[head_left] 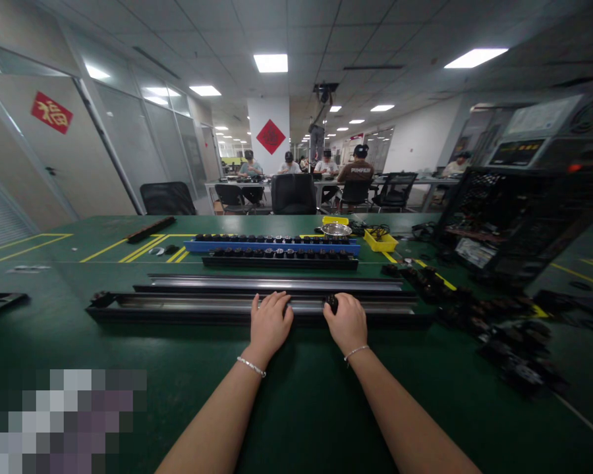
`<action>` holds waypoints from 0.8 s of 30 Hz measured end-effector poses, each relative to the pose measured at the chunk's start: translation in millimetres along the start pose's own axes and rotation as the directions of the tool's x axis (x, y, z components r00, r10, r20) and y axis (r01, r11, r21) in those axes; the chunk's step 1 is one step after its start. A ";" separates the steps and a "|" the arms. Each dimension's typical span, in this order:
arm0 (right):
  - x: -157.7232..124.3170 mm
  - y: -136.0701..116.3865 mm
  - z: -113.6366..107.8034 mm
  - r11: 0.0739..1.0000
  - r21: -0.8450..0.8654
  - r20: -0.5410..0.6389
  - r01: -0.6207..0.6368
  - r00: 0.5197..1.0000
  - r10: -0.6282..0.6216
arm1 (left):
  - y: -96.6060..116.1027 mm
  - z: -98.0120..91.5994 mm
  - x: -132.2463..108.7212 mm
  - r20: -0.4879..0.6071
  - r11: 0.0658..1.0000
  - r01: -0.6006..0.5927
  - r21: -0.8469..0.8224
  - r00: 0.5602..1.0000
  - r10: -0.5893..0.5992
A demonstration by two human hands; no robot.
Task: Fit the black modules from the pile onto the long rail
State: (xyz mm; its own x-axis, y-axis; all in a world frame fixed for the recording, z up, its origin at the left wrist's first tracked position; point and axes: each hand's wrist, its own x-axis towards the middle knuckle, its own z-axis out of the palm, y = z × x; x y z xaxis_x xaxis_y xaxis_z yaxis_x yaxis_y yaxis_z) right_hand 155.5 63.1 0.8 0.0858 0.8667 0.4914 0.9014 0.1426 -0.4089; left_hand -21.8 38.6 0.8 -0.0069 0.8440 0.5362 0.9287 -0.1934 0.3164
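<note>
Across the green table lies a long black rail [178, 306] with a shiny metal inside channel. Over its middle rests my left hand [271, 324], fingers bent across the near wall and gripping it. To the right, my right hand [346, 322] pinches a small black part [331, 303] above the same rail's channel. The part's exact kind is too small to tell. Just behind is a second similar rail [277, 283], parallel to the first. At the near rail's left end sits a dark block-like piece [101, 298].
Farther back, a blue rail [271, 247] and a black rail [281, 262] carry rows of black parts. Loose black parts [514, 349] are heaped at right, beside an open computer case [504, 224]. A yellow bin [381, 241] and metal dish [337, 230] stand behind. People sit beyond.
</note>
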 end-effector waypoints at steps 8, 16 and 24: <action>0.9 6.2 -3.2 1.000 -0.010 0.004 0.000 1.000 0.000 | -1.0 2.2 -1.4 -0.039 1.000 -0.007 -0.019 0.999 0.006; 0.9 14.0 -5.0 1.000 -0.008 -0.004 -0.012 1.000 0.012 | -1.3 2.4 -1.7 -0.025 1.000 0.005 -0.010 1.000 -0.006; -1.1 21.7 -3.9 0.999 -0.032 -0.066 -0.013 0.998 0.011 | -0.5 2.2 -2.1 -0.036 1.000 -0.002 0.009 0.999 0.002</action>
State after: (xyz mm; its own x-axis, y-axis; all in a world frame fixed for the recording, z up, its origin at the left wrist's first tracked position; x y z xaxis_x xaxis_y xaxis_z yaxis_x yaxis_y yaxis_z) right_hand 176.6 63.4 -5.6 0.1234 0.8345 0.5371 0.9132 0.1164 -0.3906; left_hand -21.4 38.1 -2.2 -0.0183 0.8248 0.5651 0.9319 -0.1906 0.3084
